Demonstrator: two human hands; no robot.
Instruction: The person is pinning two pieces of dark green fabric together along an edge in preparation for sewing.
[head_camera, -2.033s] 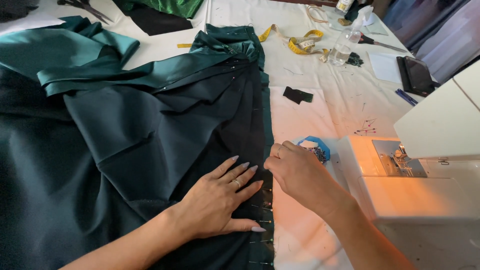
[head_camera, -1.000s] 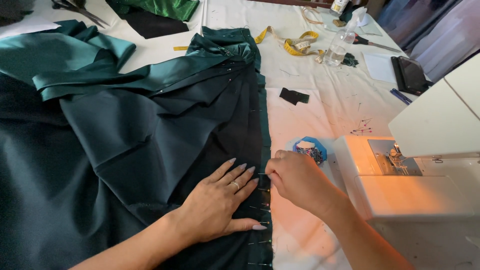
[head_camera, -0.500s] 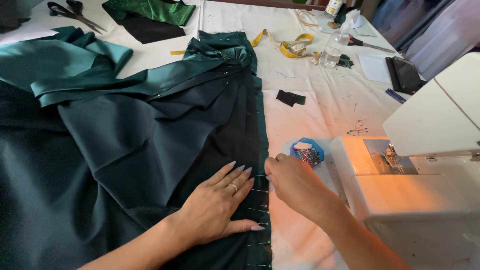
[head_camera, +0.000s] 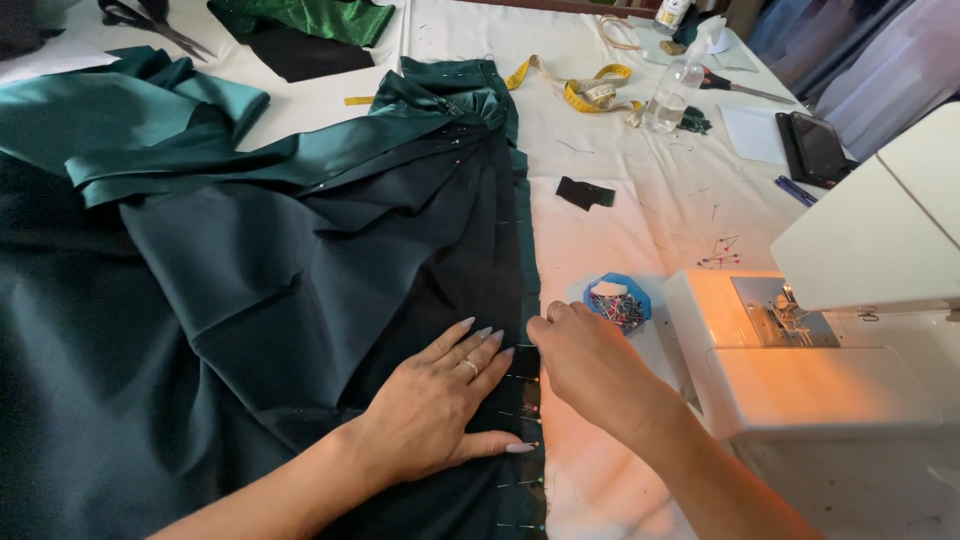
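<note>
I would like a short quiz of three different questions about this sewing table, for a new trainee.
1. True or false: the left hand lies flat on the dark green fabric.
2. What does the right hand do? A) holds the scissors B) pinches at the fabric edge, by the row of pins C) rests on the sewing machine
3. Fill in: the blue pin holder sits between the fabric edge and the ____.

Key: 1. True. 2. B. 3. sewing machine.
</note>
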